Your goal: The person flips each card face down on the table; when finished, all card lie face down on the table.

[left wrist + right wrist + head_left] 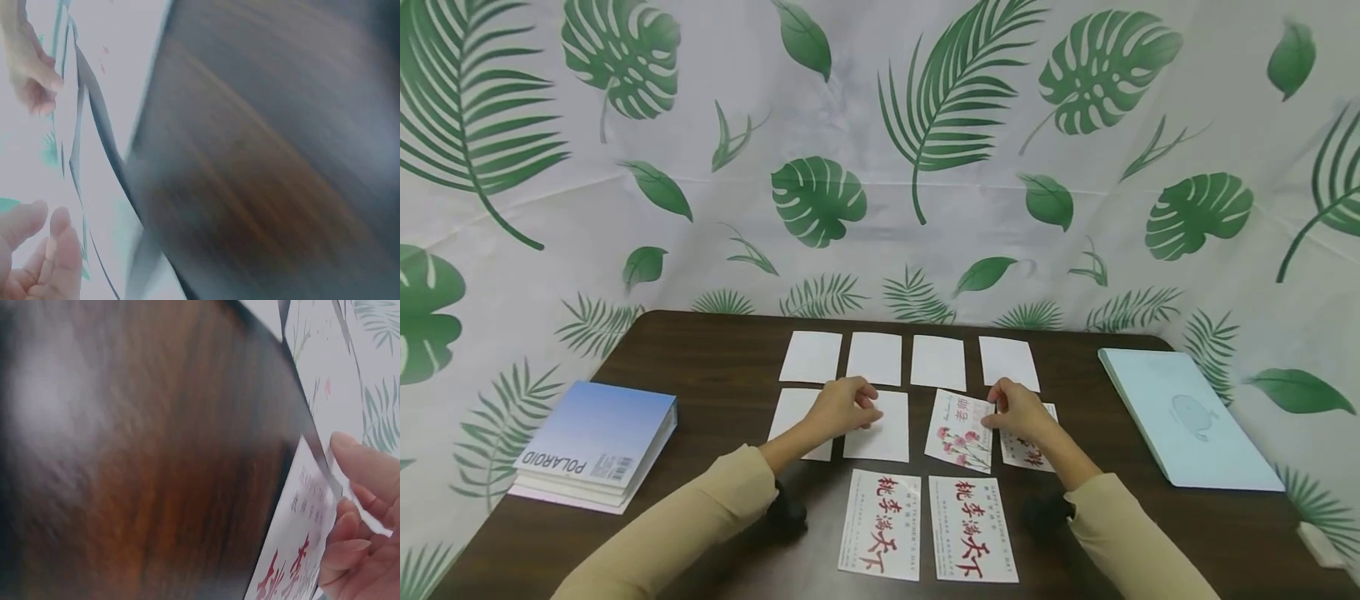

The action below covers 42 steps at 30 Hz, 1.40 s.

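Observation:
My right hand (1018, 411) pinches the right edge of a greeting card with pink flowers (958, 433), and in the right wrist view the thumb (365, 464) and fingers have the paper between them. Partly behind that hand lies a card with red characters (1028, 452). My left hand (844, 407) is over a blank white card (880, 437) with its fingers loosely bent and nothing in them. Another white card (793, 410) lies partly under the left wrist. Two more red-lettered cards, one left (880, 525) and one right (973, 529), lie nearest me.
A row of several blank white cards (874, 358) lies along the back of the dark wooden table (715, 358). On the left sits a blue-and-white Polaroid album (598, 437). A pale blue book (1191, 417) lies on the right. Behind hangs a leaf-patterned cloth (850, 100).

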{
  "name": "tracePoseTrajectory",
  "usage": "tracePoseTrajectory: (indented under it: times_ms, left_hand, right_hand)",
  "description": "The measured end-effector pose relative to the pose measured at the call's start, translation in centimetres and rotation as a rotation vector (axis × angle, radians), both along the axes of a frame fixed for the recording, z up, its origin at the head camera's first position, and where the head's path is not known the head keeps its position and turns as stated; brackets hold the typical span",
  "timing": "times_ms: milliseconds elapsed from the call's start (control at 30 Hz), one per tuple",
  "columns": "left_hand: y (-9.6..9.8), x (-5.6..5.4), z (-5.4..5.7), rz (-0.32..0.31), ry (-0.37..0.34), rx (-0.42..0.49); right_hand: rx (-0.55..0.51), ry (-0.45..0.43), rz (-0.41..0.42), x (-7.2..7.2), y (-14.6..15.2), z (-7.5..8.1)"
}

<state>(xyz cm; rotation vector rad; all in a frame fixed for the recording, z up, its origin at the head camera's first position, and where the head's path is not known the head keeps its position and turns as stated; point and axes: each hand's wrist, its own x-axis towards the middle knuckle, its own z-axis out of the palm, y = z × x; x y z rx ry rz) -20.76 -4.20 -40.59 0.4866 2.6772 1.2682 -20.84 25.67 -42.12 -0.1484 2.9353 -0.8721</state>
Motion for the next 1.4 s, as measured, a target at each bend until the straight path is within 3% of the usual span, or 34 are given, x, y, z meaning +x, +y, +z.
tracePoseTrajectory:
  times_ms: [133, 300, 533, 733, 867, 967, 1100, 1200, 1400]
  left_hand:
    - [2.3, -0.5, 0.2, -0.025, -0.107, 0.106]
    - [5.1, -1.1, 0.1, -0.014, -0.199, 0.195]
    - [7.6, -2.0, -1.0, 0.059, -0.23, 0.308]
    - [8.2, -2.2, -1.5, 0.11, -0.223, 0.335]
    - [8.2, -2.4, -1.4, 0.117, -0.244, 0.346]
    - [8.0, -2.5, -1.1, 0.121, -0.243, 0.334]
    - [7.8, -2.5, -0.7, 0.118, -0.245, 0.331]
    - [7.9, -2.4, -0.3, 0.11, -0.25, 0.328]
    - [8.0, -2.0, 0.1, 0.115, -0.236, 0.324]
  right_hand:
    - [-0.008, 0.022, 0.018, -0.3, 0.3, 0.1]
    - [-0.057, 0.06, 0.04, -0.5, 0.5, 0.0]
    - [-0.146, 0.106, 0.06, -0.8, 0.2, -0.4]
    - [-0.155, 0.128, -0.027, -0.4, -0.2, -0.5]
    - [-0.186, 0.184, -0.095, 0.7, -1.5, -0.3]
    - [-0.243, 0.176, -0.048, 1.8, -3.3, 0.0]
    - [-0.315, 0.085, 0.009, 2.9, -5.7, 0.1]
    - [-0.314, 0.048, -0.022, 3.5, -7.0, 0.0]
    - [-0.24, 0.09, -0.041, 3.7, -7.8, 0.1]
